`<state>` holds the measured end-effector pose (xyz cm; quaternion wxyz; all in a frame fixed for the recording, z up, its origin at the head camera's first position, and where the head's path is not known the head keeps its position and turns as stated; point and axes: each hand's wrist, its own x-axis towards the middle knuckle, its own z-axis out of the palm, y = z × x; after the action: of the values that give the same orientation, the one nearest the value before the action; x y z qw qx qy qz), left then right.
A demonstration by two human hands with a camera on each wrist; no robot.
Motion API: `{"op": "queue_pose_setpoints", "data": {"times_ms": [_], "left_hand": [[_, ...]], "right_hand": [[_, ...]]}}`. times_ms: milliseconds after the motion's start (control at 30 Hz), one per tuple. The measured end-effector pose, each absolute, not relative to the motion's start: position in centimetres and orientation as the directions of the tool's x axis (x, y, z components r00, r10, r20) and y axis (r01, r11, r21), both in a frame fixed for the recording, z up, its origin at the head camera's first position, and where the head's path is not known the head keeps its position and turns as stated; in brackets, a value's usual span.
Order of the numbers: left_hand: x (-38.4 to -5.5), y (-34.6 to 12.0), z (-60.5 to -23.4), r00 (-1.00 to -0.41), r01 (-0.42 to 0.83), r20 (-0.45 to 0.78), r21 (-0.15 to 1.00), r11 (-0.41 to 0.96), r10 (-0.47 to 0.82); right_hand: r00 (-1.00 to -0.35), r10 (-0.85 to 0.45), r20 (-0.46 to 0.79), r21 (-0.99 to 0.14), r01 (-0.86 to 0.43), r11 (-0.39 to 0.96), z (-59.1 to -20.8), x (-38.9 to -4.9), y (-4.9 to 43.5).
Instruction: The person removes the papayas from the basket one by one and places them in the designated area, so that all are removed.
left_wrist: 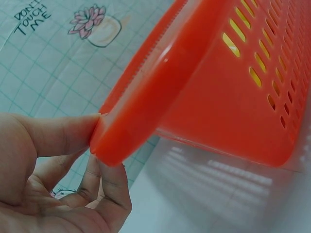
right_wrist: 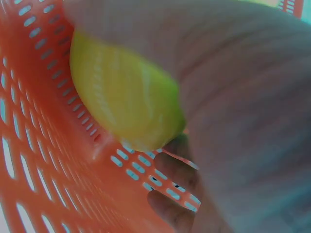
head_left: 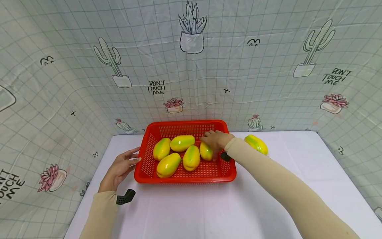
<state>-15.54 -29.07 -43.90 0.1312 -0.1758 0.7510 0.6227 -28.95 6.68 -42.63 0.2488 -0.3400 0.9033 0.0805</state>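
A red plastic basket [head_left: 185, 179] with slotted walls stands on the table, holding several glossy yellow-green oval fruits, mango- or papaya-like. At its left side my left hand [head_left: 120, 168] pinches the rim [left_wrist: 141, 107], thumb above and fingers curled below. My right hand [head_left: 215, 141] reaches into the right part of the basket and grips one yellow-green fruit [right_wrist: 121, 97] from above. Thumb and fingers lie on opposite sides of that fruit, and the hand and sleeve hide part of it. Another such fruit [head_left: 256, 144] lies outside, right of the basket, partly behind the right forearm.
The table [head_left: 185, 212] has a white cover. Behind and beside it hangs a gridded cloth [head_left: 209, 73] printed with potted cacti and words. In the basket, the other fruits [head_left: 168, 165] lie at the left and middle.
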Motion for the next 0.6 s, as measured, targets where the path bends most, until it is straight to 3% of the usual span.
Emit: {"op": "queue_pose_setpoints", "data": {"times_ms": [600], "left_hand": [[-15.6,-29.2,-43.8,-0.898,-0.439,-0.428,0.884,0.157,-0.102]], "right_hand": [[-0.661,-0.618,-0.427,-0.122,-0.635,0.763,-41.6,-28.3,7.7]]}}
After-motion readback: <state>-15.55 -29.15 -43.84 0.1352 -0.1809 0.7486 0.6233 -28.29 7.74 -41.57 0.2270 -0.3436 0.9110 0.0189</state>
